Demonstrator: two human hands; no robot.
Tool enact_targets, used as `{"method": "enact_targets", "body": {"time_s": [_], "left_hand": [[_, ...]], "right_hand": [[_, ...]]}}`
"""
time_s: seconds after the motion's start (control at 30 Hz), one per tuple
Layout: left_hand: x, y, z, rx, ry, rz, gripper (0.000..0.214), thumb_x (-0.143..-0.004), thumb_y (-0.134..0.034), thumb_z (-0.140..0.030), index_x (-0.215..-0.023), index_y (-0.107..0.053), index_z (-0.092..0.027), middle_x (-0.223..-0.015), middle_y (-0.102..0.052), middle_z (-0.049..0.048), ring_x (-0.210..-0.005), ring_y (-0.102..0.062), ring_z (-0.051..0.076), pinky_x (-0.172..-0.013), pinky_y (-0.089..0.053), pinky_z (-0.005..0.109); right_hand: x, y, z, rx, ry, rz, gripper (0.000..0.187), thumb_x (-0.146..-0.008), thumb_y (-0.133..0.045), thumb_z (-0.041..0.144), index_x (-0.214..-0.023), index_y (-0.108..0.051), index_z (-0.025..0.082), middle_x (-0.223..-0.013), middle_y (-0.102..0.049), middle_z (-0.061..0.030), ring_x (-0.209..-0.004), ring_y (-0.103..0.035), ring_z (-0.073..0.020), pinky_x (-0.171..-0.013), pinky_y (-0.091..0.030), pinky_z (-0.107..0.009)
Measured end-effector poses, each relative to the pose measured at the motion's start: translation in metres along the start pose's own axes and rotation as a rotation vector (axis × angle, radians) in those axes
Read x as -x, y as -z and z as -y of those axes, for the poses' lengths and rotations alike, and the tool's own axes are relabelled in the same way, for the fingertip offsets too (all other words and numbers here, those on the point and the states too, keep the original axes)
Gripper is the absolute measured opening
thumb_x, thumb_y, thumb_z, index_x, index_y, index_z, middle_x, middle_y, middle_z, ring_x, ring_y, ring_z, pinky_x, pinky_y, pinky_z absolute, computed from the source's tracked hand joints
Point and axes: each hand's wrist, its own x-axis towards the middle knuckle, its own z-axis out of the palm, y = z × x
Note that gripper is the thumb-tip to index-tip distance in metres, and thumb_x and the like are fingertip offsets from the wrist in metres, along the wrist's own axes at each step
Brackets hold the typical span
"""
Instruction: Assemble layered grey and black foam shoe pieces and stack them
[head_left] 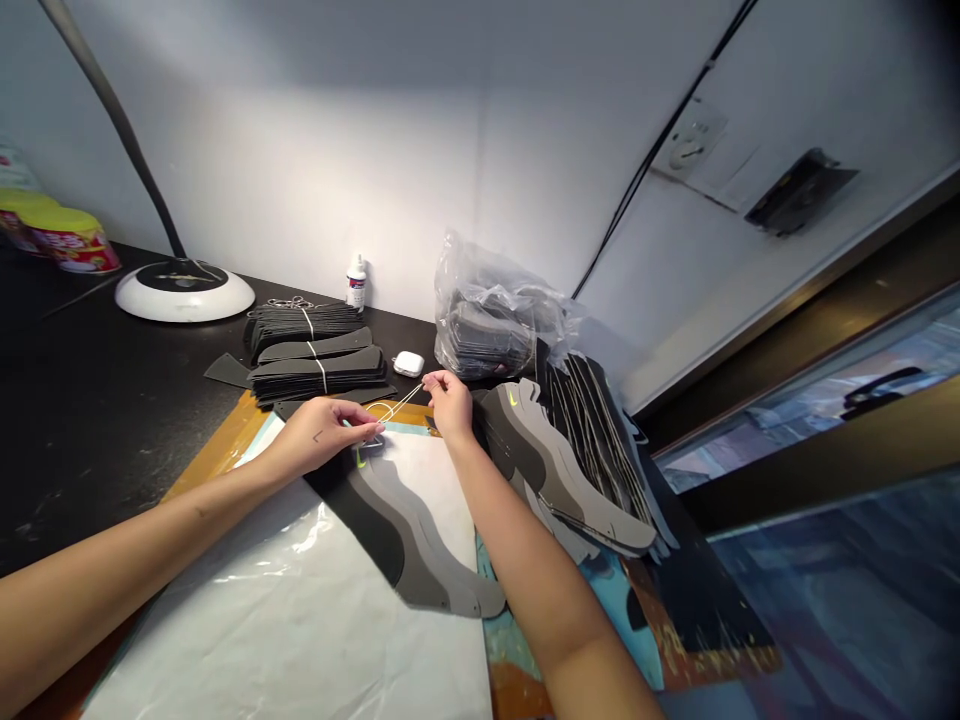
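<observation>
Left hand [319,437] and right hand [448,403], pinched on thin white string [401,402]

I see bright light washing the white wall [300,170], glare on the plastic sheet [311,525], and wide-angle bending toward the frame edges, while the right corner falls dim.

The head camera faces forward and down (wide-angle) at the hands [319,435].
</observation>
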Motion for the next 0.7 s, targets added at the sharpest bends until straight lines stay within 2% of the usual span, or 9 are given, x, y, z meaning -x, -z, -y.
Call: {"method": "enact_targets", "body": {"time_s": [0.37, 0.7], "left_hand": [[0.0051, 0.0035, 0.0014, -0.104, -0.012, -0.092, 0.042, -0.079, -0.066, -0.063, -0.078, -0.080, -0.023, -0.073, -0.074, 0.0028, -0.065, -0.063, 0.021, -0.055, -0.038, 0.025], [0.0054, 0.0054, -0.0010, -0.128, 0.007, -0.078, 0.042, -0.084, -0.063, -0.061, -0.085, -0.076, -0.021, -0.079, -0.074, 0.0012, -0.068, -0.060, 0.017, -0.060, -0.037, 0.024]], "right_hand": [[0.0015, -0.0018, -0.0013, -0.044, 0.015, -0.034, 0.023, -0.091, -0.056, 0.041, -0.084, -0.065, 0.021, -0.076, -0.068, 0.0037, -0.054, -0.056, -0.0102, -0.056, -0.041, -0.020], [0.0048, -0.0096, -0.0038, -0.094, 0.074, 0.054, 0.021, -0.088, -0.060, 0.039, -0.083, -0.067, 0.020, -0.078, -0.068, 0.0010, -0.065, -0.059, -0.0126, -0.060, -0.045, -0.022]]}}
